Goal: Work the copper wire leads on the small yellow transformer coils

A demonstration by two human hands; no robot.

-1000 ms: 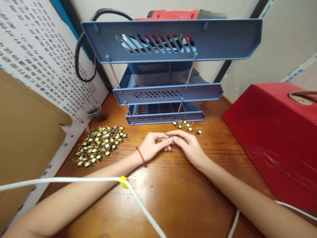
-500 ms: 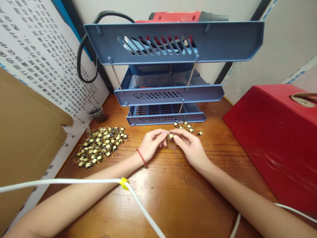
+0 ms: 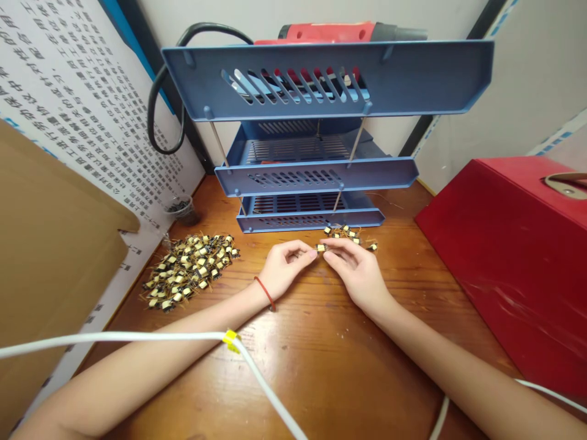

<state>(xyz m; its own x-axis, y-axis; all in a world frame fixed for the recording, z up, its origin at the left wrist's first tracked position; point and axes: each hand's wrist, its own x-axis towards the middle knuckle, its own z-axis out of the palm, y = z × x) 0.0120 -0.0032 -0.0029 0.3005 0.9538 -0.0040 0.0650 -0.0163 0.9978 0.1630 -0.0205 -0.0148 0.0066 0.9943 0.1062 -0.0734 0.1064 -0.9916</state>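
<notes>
Honey-coloured wood makes up the tabletop (image 3: 348,373), and near its far edge, at the middle, both hands are together. The left hand (image 3: 287,269) and right hand (image 3: 355,272) meet at the fingertips (image 3: 326,253) around one small transformer (image 3: 321,247), its yellow body and fine copper leads showing between them. I can't tell whether one hand alone grips it or both do. Compared with a moment ago, the hands have eased back from their overlap and the part sits more openly at the tips. Just past the right fingers lies a small cluster (image 3: 343,235) of the same parts, in front of a three-tier blue tray rack (image 3: 321,79). Toward the left edge sits a much larger pile (image 3: 188,272), beside a clear cup (image 3: 182,209) in the far left corner. A red band (image 3: 265,293) circles the left wrist. A red box (image 3: 504,269) fills the right side, a red heat gun (image 3: 330,32) lies behind the rack, and a white cable (image 3: 114,336) crosses the left forearm.
</notes>
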